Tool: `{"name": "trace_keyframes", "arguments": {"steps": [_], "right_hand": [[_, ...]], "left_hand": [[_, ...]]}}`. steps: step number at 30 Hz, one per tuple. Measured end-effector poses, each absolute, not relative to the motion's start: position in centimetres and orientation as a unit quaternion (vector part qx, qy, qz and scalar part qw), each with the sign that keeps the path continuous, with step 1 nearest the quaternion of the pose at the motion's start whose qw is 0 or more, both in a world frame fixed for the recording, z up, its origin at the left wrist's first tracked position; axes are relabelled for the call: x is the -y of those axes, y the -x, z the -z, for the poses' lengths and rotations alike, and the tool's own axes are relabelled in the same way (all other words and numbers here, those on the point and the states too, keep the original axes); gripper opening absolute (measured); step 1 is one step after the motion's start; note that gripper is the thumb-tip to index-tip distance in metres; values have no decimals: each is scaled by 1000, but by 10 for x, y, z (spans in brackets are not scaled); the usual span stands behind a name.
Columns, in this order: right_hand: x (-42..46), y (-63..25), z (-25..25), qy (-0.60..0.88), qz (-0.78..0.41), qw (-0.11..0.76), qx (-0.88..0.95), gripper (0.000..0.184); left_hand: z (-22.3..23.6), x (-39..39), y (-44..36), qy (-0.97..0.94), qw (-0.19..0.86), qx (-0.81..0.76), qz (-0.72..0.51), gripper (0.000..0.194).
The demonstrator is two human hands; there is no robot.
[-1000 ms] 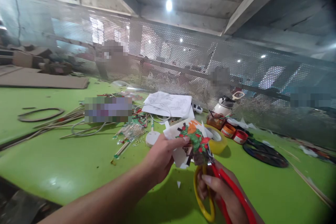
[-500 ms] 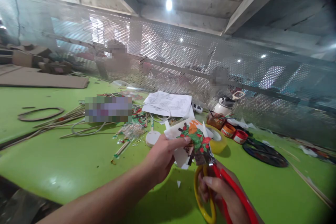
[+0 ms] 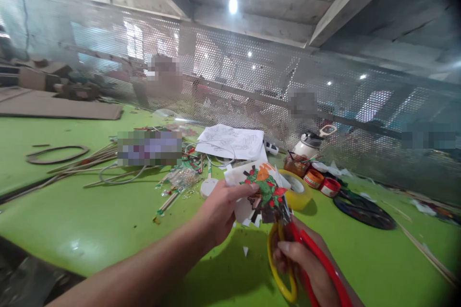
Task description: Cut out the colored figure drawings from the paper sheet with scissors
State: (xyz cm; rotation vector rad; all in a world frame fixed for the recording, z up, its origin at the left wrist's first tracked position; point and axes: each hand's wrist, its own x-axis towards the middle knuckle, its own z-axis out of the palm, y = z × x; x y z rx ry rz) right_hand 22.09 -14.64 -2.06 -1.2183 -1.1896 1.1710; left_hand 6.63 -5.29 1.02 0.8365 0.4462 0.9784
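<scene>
My left hand (image 3: 219, 208) pinches a piece of white paper (image 3: 236, 175) with a coloured drawing of green leaves, red berries and an orange shape, its thumb lying on top. In my right hand (image 3: 302, 254) is a pair of scissors (image 3: 309, 244) with one red and one yellow handle. The blades meet the lower right edge of the drawing, beside a dark brown part; how far apart they are is hard to see. Small white scraps lie on the green table under the paper.
A yellow tape roll (image 3: 300, 194) stands just behind the paper. Paint jars (image 3: 329, 187), a black palette (image 3: 363, 208) and a white bottle (image 3: 306, 146) are at the right. Left lie sticks (image 3: 90, 160), beads (image 3: 185, 177) and cardboard (image 3: 57, 105). Printed sheets (image 3: 232, 141) lie behind.
The paper has tilted and shifted slightly up at its lower edge. The scissor blades have moved a little against its lower right edge, and more white scraps show beneath the paper.
</scene>
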Motion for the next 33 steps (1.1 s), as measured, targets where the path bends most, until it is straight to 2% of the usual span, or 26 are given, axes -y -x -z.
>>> {"name": "trace_keyframes", "arguments": {"steps": [5,12,25,33], "right_hand": [[147,-221,20,513,-474,508,505,10],[145,-223,25,486,-495,520,498,16],[143,-227,27,505,-479,485,530,18],[146,-225,23,514,-476,484,524,16]], "left_hand": [[-10,53,-66,-404,768,-201,-454,27],[-12,55,-68,-401,761,-206,-466,23],[-9,54,-68,-446,719,-230,-481,26],[-7,54,-69,-444,728,-206,-479,26]]}}
